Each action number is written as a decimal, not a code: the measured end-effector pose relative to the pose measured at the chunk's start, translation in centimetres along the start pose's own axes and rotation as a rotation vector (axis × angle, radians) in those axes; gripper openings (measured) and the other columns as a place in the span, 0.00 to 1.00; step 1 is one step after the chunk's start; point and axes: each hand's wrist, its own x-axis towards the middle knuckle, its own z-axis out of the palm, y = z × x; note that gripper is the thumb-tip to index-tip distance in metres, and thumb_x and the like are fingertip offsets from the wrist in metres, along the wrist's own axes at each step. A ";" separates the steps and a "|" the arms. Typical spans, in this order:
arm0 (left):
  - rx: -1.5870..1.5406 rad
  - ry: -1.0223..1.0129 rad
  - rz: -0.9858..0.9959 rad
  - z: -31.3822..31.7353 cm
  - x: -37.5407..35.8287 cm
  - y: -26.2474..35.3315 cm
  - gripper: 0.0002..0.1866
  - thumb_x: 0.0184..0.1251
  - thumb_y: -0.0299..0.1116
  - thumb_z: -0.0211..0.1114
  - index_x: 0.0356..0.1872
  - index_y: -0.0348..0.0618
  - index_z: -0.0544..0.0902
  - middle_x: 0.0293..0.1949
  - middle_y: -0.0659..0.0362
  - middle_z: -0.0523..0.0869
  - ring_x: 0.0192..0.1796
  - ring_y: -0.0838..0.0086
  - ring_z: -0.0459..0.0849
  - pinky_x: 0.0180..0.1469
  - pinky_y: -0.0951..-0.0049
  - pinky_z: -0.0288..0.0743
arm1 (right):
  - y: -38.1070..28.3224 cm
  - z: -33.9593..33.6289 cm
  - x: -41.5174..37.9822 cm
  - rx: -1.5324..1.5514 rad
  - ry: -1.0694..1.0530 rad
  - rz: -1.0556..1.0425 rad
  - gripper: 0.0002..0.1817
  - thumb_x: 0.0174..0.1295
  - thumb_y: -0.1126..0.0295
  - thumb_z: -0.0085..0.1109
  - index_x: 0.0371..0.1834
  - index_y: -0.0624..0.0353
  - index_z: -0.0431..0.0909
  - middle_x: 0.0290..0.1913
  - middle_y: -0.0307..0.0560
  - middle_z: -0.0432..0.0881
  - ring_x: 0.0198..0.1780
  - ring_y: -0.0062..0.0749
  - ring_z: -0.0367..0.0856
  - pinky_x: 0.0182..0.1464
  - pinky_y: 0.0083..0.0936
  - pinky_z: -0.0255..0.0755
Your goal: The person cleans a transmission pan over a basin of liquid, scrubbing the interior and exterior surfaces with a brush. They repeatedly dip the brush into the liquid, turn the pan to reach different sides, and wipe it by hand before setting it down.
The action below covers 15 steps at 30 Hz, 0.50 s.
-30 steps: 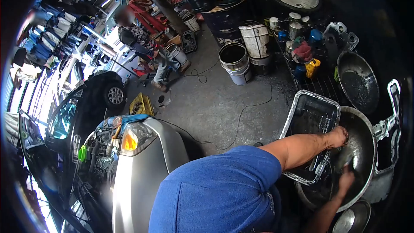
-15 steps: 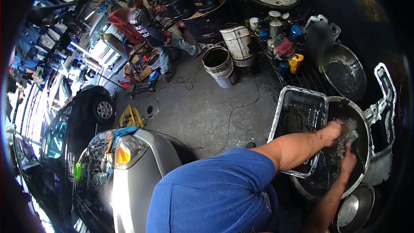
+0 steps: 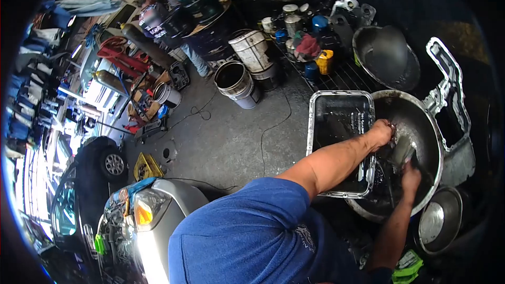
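My left arm reaches across a rectangular metal oil pan [image 3: 341, 93] that leans over the rim of a large round basin [image 3: 435, 142]. Inside the basin, my left hand [image 3: 381, 133] is closed, its fingertips dark and wet; what they grip is hidden. My right hand [image 3: 411, 178] is lower down over the same basin, closed on a flat, pale grey brush-like tool [image 3: 403, 150], blurred by motion. The tool's end lies close to my left fingers. Dark liquid and a lighter wet patch show on the basin's inner wall.
A cast metal frame [image 3: 447, 89] stands beyond the basin, with a smaller oval pan [image 3: 441, 221] near it. Another basin [image 3: 386, 58], cans and a yellow container [image 3: 325, 62] sit farther back. Buckets [image 3: 234, 85], a cable, a car [image 3: 168, 205] and a person [image 3: 158, 23] are leftward.
My view has swung, so the basin and pans sit farther left and higher. The brush-like tool has shifted within the basin. The other person has moved partly behind the drums.
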 end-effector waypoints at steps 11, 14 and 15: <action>-0.171 0.010 -0.027 0.7 -0.2 -0.4 0.12 0.60 0.24 0.52 0.43 0.40 0.79 0.37 0.56 0.80 0.41 0.68 0.77 0.44 0.65 0.75 | -3.0 -1.7 0.1 -0.015 0.135 -0.266 0.28 0.61 0.43 0.59 0.30 0.63 0.85 0.21 0.51 0.81 0.26 0.32 0.79 0.33 0.34 0.69; -0.263 0.057 -0.079 2.7 -1.8 0.9 0.11 0.61 0.25 0.51 0.43 0.41 0.78 0.37 0.55 0.80 0.42 0.67 0.78 0.44 0.63 0.76 | -5.8 -1.2 -1.1 0.378 0.023 0.080 0.27 0.63 0.45 0.57 0.26 0.62 0.84 0.21 0.57 0.80 0.25 0.45 0.79 0.31 0.38 0.68; -0.316 0.070 -0.095 2.4 -2.6 2.5 0.11 0.62 0.25 0.51 0.43 0.41 0.78 0.37 0.55 0.80 0.42 0.67 0.78 0.44 0.62 0.76 | -4.4 -0.5 -1.3 0.227 0.021 -0.016 0.28 0.63 0.45 0.56 0.26 0.63 0.84 0.21 0.60 0.79 0.26 0.52 0.78 0.32 0.41 0.68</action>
